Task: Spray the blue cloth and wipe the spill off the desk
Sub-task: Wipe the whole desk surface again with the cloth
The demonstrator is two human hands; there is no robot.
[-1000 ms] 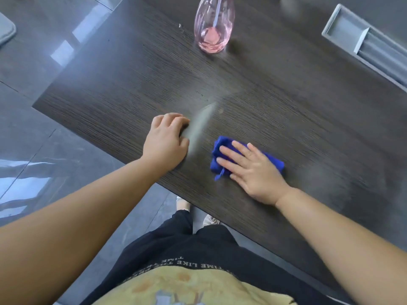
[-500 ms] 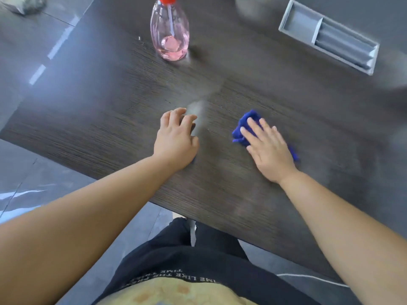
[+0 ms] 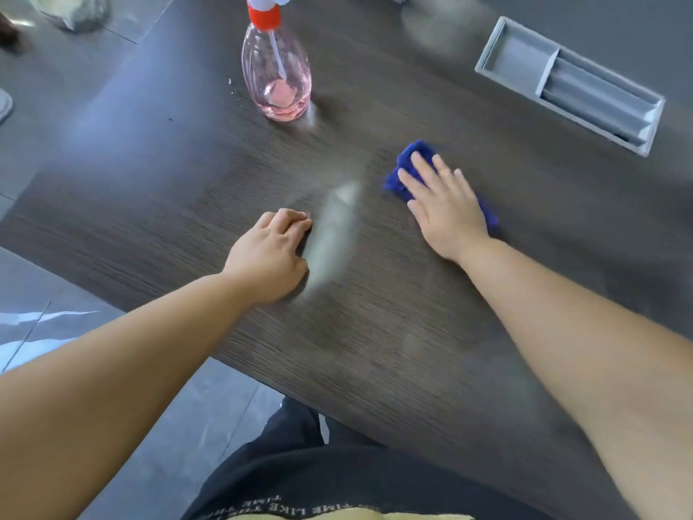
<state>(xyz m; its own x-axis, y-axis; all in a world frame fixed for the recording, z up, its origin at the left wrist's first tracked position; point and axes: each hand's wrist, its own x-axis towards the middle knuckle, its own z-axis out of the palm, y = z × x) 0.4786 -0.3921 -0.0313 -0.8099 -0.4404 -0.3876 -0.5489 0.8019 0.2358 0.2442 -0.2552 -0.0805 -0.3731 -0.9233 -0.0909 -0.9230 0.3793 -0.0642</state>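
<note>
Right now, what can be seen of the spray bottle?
The spray bottle is clear pink-tinted plastic, teardrop-shaped, with a red collar, a white trigger head cut off by the frame's top edge, and a dip tube inside. A little pink liquid sits at the bottom. It stands upright on the dark desk, untouched by either hand.

Crumpled blue cloth (image 3: 410, 153) lies on the dark desk (image 3: 375, 332) near a pale smear (image 3: 330, 230).

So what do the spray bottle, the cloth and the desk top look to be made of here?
Spray bottle: clear pink-tinted plastic, glossy; the dip tube shows through it.
Blue cloth: soft fabric, possibly microfibre; bunched, matte, fuzzy edge.
Desk: dark wood-grain surface, likely laminate; fine straight streaks, slight sheen.
</note>
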